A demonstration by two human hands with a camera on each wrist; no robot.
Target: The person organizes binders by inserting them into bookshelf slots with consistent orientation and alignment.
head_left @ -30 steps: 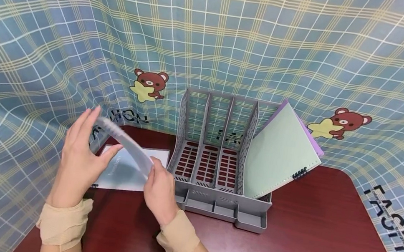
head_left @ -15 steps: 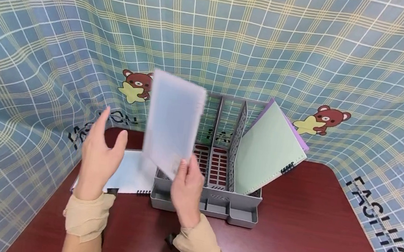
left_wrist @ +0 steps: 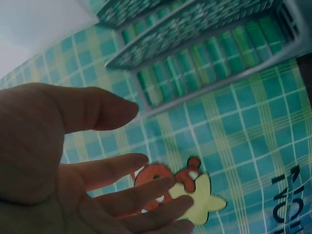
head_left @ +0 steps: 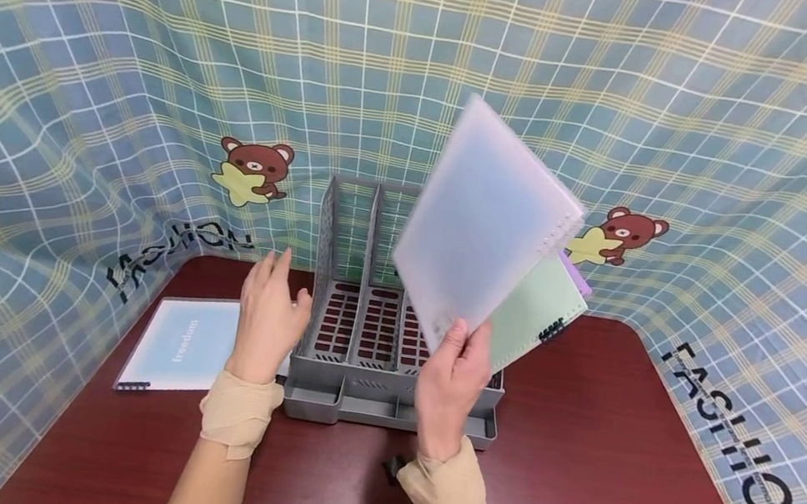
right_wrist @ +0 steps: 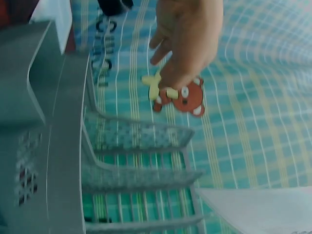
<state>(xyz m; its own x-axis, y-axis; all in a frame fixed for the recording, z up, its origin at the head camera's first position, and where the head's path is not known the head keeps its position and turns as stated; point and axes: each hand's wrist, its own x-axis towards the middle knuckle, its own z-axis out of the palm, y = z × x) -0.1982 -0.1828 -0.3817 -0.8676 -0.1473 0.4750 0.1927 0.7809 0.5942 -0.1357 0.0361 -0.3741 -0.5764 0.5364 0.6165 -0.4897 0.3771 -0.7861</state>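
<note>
Green notebook partly behind held notebook

There is free room above the left slot of the gray file rack. A raised pale-blue notebook blocks its right side, where a green notebook leans out.

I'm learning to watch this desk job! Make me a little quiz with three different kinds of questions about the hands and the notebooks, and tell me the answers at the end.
1. Pick one: which hand grips the raised notebook?
A) left
B) right
C) both

2. True or false: the green notebook stands tilted in the gray rack.

3. Fill in the word: the flat notebook at the left side of the table says "____" on its cover.

Key:
1. B, the right hand
2. True
3. freedom
</note>
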